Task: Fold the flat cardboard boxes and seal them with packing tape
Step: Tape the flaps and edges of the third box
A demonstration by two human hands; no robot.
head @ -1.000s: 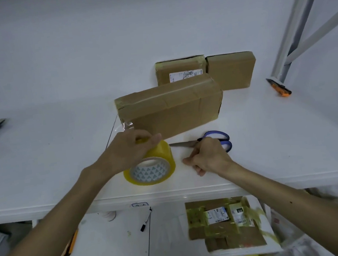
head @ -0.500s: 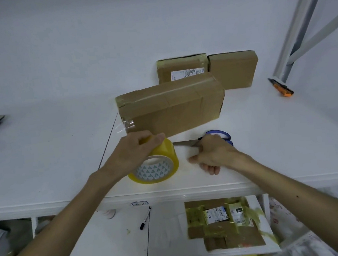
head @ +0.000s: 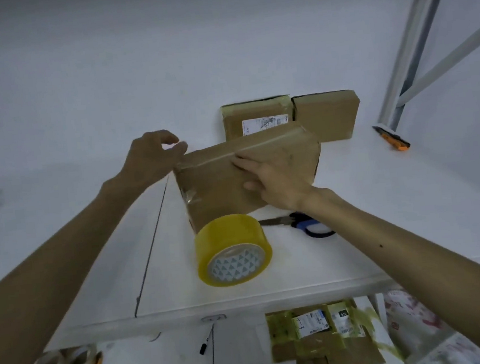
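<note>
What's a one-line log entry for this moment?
box: upright | left hand: at top corner, grip unclear | right hand: flat on front | tape roll, scissors: on table

Bare from hands to frame edge: left forearm [head: 63, 259] at lower left, right forearm [head: 418, 255] at lower right. Left hand [head: 150, 158] and right hand [head: 279, 177] uncovered. Small dark spot [head: 381, 245] on right forearm, right of centre.

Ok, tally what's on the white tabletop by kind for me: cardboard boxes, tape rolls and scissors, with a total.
Cardboard boxes: 3 (near box, labelled box, plain box)
Yellow tape roll: 1
Scissors: 1
Total: 5
</note>
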